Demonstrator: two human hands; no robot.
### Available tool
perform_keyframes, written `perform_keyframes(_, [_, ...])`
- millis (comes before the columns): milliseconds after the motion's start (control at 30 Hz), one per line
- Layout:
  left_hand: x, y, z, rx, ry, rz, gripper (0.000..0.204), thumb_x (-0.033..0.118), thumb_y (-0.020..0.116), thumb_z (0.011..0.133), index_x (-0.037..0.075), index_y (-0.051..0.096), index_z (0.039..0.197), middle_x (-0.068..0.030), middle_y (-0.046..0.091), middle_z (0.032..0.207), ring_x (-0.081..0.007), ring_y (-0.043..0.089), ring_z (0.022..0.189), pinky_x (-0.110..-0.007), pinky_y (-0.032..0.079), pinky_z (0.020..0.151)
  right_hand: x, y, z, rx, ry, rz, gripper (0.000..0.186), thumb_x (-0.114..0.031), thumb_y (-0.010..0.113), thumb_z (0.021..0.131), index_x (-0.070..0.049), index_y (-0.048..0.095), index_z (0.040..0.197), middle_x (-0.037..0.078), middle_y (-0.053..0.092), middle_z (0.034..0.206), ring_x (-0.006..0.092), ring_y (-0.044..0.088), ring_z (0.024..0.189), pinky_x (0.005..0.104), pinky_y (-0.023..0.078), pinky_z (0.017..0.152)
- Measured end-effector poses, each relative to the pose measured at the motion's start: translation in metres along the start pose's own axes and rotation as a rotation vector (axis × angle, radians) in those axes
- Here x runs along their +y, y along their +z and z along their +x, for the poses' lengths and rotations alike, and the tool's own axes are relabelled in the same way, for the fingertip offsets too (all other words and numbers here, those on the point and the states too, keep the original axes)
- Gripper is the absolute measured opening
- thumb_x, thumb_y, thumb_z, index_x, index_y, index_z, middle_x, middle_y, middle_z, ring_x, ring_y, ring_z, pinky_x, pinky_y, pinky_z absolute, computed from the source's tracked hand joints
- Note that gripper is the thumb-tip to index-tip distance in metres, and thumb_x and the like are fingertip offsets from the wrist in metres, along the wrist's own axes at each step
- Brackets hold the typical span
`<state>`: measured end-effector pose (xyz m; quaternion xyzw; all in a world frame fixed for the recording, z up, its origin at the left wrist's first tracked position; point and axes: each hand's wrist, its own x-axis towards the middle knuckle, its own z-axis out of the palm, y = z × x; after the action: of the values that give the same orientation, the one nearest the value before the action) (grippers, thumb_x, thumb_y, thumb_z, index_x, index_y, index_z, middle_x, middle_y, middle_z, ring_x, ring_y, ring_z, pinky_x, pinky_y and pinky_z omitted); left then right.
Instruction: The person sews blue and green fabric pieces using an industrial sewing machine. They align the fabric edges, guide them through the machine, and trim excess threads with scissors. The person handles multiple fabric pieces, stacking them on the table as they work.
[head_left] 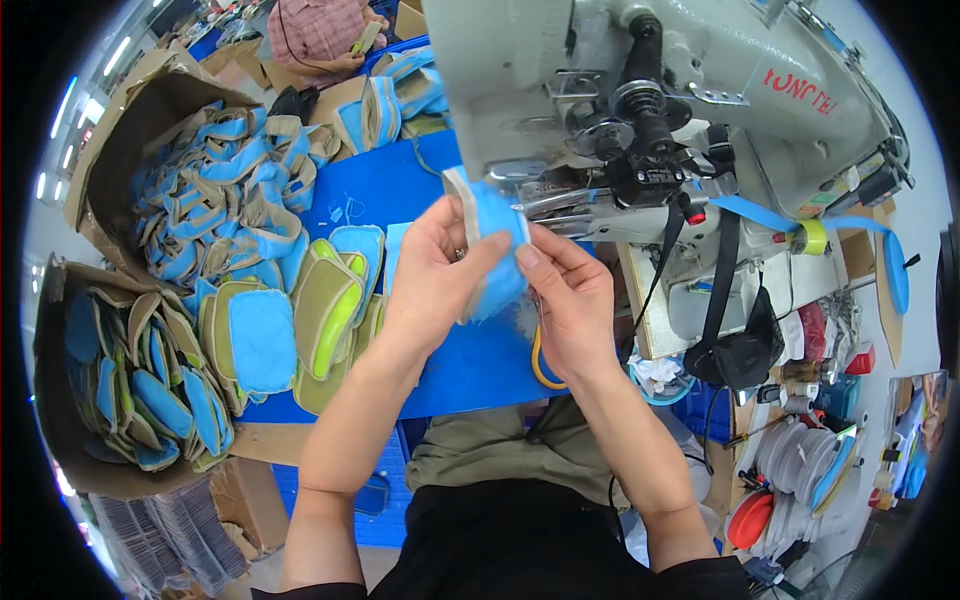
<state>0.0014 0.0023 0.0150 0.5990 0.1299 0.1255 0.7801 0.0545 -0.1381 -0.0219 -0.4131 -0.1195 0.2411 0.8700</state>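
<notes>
Worn on the head, left of a side-by-side pair; aimed steeply down and forward over the hands (437,272) and tabletop (455,382), close by, in wide fisheye.

The sky-blue, soft fabric piece (497,212) you hold has a pale beige edge; your flat tabletop (455,372) is deep blue. Along its left edge lie rounded padded pieces (262,342) in blue, olive and lime; beyond its far edge, a checked, pinkish-red cloth shirt (312,32).
</notes>
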Motion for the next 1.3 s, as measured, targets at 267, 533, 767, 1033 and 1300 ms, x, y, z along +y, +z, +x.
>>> perform_keyframes(267, [-0.004, -0.002, -0.018, 0.016, 0.129, 0.100, 0.013, 0.009, 0.073, 0.097, 0.007, 0.061, 0.101, 0.0008, 0.069, 0.090, -0.0026, 0.059, 0.082, -0.019, 0.046, 0.071, 0.005, -0.004, -0.010, -0.020, -0.024, -0.062, 0.033, -0.007, 0.073, 0.097, 0.004, 0.068, 0.128, 0.007, 0.074, 0.107, 0.0090, 0.067, 0.093, 0.0238, 0.053, 0.082])
perform_keyframes(533, [-0.006, -0.002, -0.012, 0.047, 0.182, 0.123, 0.012, 0.009, 0.071, 0.098, 0.006, 0.060, 0.098, 0.0015, 0.067, 0.088, -0.0015, 0.056, 0.079, -0.019, 0.044, 0.069, 0.016, -0.001, -0.004, 0.056, -0.093, -0.087, 0.022, -0.005, 0.074, 0.097, 0.003, 0.073, 0.117, 0.005, 0.074, 0.100, 0.0070, 0.065, 0.089, 0.0216, 0.051, 0.079])
perform_keyframes(767, [-0.005, -0.007, 0.004, 0.023, 0.171, 0.093, 0.011, 0.007, 0.070, 0.098, 0.006, 0.059, 0.101, -0.0018, 0.070, 0.094, -0.0032, 0.061, 0.084, -0.020, 0.048, 0.073, 0.038, -0.001, 0.003, 0.126, -0.239, -0.186, 0.021, -0.004, 0.074, 0.096, 0.003, 0.073, 0.116, 0.005, 0.070, 0.106, 0.0086, 0.065, 0.094, 0.0225, 0.052, 0.080])
perform_keyframes(1033, [-0.012, -0.016, 0.010, -0.028, 0.196, 0.130, 0.011, 0.009, 0.069, 0.100, 0.006, 0.059, 0.103, -0.0027, 0.072, 0.095, -0.0040, 0.063, 0.084, -0.021, 0.049, 0.073, 0.062, -0.009, 0.000, 0.078, -0.320, -0.258, 0.027, 0.003, 0.077, 0.091, 0.002, 0.067, 0.116, 0.007, 0.067, 0.112, 0.0126, 0.066, 0.098, 0.0271, 0.057, 0.082])
perform_keyframes(1300, [-0.019, -0.023, 0.013, -0.044, 0.172, 0.137, 0.010, 0.011, 0.067, 0.102, 0.005, 0.059, 0.103, -0.0048, 0.074, 0.098, -0.0061, 0.066, 0.089, -0.023, 0.051, 0.080, 0.052, -0.011, 0.004, 0.023, -0.273, -0.259, 0.022, 0.005, 0.074, 0.093, 0.002, 0.065, 0.113, 0.007, 0.070, 0.102, 0.0108, 0.066, 0.094, 0.0261, 0.055, 0.083])
